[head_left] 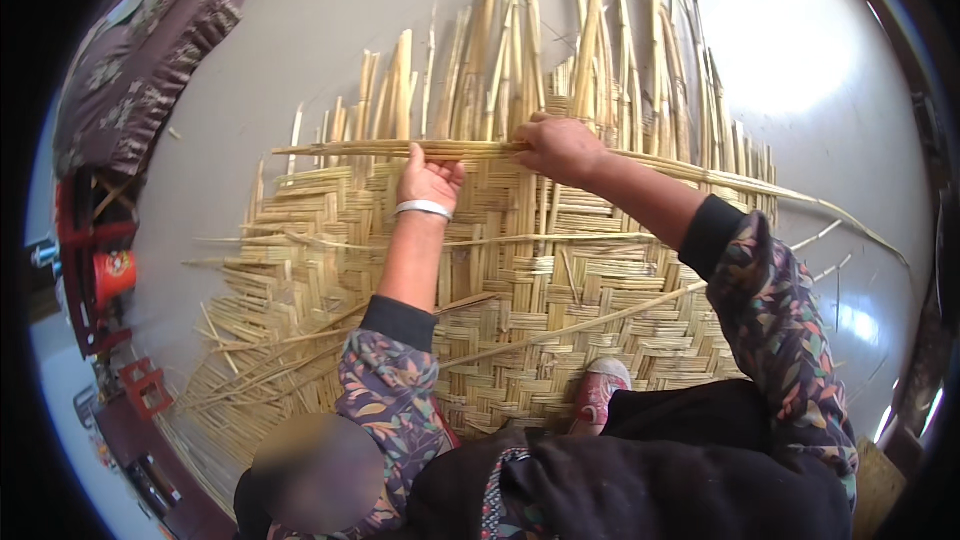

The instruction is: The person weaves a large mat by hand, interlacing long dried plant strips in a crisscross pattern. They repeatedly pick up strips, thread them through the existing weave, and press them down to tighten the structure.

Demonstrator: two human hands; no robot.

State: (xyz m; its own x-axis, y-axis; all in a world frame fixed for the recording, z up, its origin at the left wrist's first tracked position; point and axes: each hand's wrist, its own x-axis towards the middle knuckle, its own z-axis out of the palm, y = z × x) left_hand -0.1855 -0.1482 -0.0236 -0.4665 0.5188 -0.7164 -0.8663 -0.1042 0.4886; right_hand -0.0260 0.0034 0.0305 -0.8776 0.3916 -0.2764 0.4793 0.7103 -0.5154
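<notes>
A large mat of woven split reeds (580, 315) lies on the floor beneath me, pale yellow in a zigzag pattern. Across its far part runs a long, thin bundle of reed strips (350, 148), reaching past the mat's right side. My left hand (432, 183), with a pale bracelet at the wrist, holds the bundle; its thumb lies over the strips and its fingers are curled. Just right of it, my right hand (563, 148) is closed around the same bundle, knuckles up. Beyond both hands, upright reed ends (535, 30) of uneven length stick out from the weave.
Loose reeds (600, 325) lie slantwise over the mat. My red shoe (603, 390) rests on its near part. Patterned dark cloth (150, 70) hangs at the far left, above a red container (115, 275). Smooth grey floor (820, 70) surrounds the mat.
</notes>
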